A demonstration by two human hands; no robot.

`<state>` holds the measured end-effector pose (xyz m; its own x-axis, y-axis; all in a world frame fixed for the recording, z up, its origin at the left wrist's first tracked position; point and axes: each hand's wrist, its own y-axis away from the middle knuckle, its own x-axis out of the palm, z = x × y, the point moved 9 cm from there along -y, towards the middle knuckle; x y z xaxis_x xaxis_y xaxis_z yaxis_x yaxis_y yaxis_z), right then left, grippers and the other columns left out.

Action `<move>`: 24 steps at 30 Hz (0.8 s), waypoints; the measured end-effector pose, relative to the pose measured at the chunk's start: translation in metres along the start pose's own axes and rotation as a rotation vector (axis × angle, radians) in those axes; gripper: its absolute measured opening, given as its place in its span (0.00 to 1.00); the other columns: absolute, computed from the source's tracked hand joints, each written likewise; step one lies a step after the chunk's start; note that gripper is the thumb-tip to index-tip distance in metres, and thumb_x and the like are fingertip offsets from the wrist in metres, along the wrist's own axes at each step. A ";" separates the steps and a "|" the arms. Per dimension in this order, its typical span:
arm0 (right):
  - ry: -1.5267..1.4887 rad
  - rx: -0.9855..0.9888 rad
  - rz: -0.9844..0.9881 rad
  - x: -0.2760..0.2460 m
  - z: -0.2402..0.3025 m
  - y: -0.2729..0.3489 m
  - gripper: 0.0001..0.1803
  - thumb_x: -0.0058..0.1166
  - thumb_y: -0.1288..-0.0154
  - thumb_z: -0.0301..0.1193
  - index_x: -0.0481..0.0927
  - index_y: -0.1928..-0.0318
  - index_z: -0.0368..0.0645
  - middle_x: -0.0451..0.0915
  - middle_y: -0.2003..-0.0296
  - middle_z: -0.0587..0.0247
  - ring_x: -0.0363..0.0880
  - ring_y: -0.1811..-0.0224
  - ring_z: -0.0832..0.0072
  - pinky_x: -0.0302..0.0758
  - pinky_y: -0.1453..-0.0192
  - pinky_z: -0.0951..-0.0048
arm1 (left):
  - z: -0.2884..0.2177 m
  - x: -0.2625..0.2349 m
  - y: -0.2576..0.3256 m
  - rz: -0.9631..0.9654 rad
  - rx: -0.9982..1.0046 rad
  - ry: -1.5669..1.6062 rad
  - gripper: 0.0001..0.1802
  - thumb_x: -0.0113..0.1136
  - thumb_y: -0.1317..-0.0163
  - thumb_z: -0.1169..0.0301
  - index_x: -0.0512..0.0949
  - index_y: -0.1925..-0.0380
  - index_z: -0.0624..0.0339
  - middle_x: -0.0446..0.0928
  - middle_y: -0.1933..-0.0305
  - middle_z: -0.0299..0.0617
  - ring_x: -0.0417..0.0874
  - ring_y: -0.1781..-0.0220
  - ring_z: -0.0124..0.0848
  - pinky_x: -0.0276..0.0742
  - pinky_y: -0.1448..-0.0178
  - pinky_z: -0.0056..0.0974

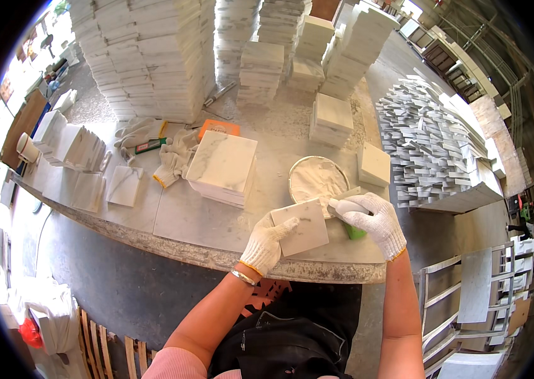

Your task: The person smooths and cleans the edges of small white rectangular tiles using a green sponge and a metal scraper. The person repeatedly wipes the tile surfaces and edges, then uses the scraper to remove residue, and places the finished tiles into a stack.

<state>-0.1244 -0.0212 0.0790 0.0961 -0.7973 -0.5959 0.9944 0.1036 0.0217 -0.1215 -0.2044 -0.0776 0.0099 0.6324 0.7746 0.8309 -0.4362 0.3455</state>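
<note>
The left hand [263,244], in a white knitted glove, is clamped on a square marble tile [306,231], with the thumb lying over its upper face and the other fingers out of sight beneath. The grip is only as wide as the tile's thin edge, at the tile's left side. The right hand [377,221], gloved alike, has its fingers drawn together around a flat-bladed tool [347,194]; the part inside the fingers is hidden. The tile lies to the right of the left hand's grip and to the left of the right hand, tilted, above the near edge of the stone table [210,228]. Whether the tool touches the tile cannot be told. Just beyond the tile stands a round bowl [291,180] of pale paste [317,175], to the far left of the right hand. A green object [355,232] shows just below the right hand, partly covered. Farther left sits a short stack of marble tiles [221,167], and a smaller stack [374,165] stands right of the bowl.
</note>
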 end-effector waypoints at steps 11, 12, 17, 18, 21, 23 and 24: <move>-0.308 0.138 -0.021 -0.006 -0.001 0.004 0.20 0.64 0.38 0.30 0.85 0.46 0.34 0.87 0.55 0.62 0.82 0.53 0.76 0.76 0.45 0.74 | -0.001 -0.001 0.001 -0.008 -0.010 -0.008 0.19 0.61 0.31 0.78 0.73 0.42 0.70 0.80 0.44 0.47 0.84 0.44 0.36 0.83 0.37 0.44; -0.298 0.155 -0.064 -0.013 -0.012 0.006 0.21 0.65 0.37 0.30 0.84 0.46 0.33 0.87 0.55 0.63 0.82 0.54 0.77 0.76 0.47 0.74 | -0.001 -0.001 0.001 -0.007 -0.007 -0.015 0.18 0.61 0.31 0.78 0.74 0.42 0.70 0.81 0.44 0.47 0.84 0.44 0.35 0.83 0.38 0.43; -0.369 0.199 -0.314 -0.048 -0.044 0.005 0.21 0.65 0.35 0.31 0.82 0.44 0.35 0.85 0.57 0.67 0.79 0.56 0.82 0.75 0.52 0.77 | -0.005 0.003 0.004 -0.022 -0.001 -0.019 0.17 0.60 0.31 0.79 0.74 0.43 0.70 0.81 0.45 0.46 0.84 0.44 0.34 0.83 0.39 0.42; -0.393 0.175 -0.360 -0.056 -0.053 0.004 0.22 0.65 0.36 0.32 0.82 0.43 0.36 0.85 0.57 0.68 0.80 0.57 0.82 0.75 0.53 0.77 | -0.005 0.005 0.005 -0.023 -0.011 -0.018 0.17 0.60 0.31 0.79 0.74 0.43 0.70 0.81 0.45 0.46 0.84 0.45 0.34 0.83 0.39 0.41; -0.384 0.106 -0.472 -0.075 -0.078 -0.004 0.23 0.66 0.37 0.31 0.81 0.42 0.37 0.84 0.57 0.69 0.80 0.56 0.82 0.75 0.55 0.78 | -0.005 0.006 0.004 0.006 -0.002 0.000 0.17 0.60 0.31 0.78 0.74 0.44 0.71 0.81 0.45 0.46 0.84 0.45 0.34 0.83 0.39 0.41; -0.350 0.096 -0.487 -0.080 -0.084 -0.013 0.21 0.67 0.38 0.30 0.82 0.45 0.37 0.84 0.58 0.69 0.80 0.56 0.82 0.75 0.54 0.78 | -0.005 0.005 0.004 0.004 0.006 -0.016 0.17 0.60 0.31 0.77 0.74 0.43 0.70 0.81 0.45 0.46 0.83 0.45 0.34 0.83 0.39 0.42; -0.332 0.110 -0.470 -0.079 -0.084 -0.019 0.20 0.68 0.38 0.29 0.83 0.46 0.37 0.84 0.58 0.69 0.79 0.57 0.82 0.75 0.54 0.77 | -0.005 0.004 0.003 0.002 0.010 -0.023 0.17 0.60 0.31 0.77 0.74 0.43 0.70 0.81 0.45 0.45 0.83 0.45 0.34 0.83 0.39 0.42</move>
<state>-0.1545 0.0899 0.0577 -0.3650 -0.8883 -0.2788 0.9308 -0.3541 -0.0905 -0.1214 -0.2067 -0.0711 0.0248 0.6462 0.7628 0.8362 -0.4315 0.3384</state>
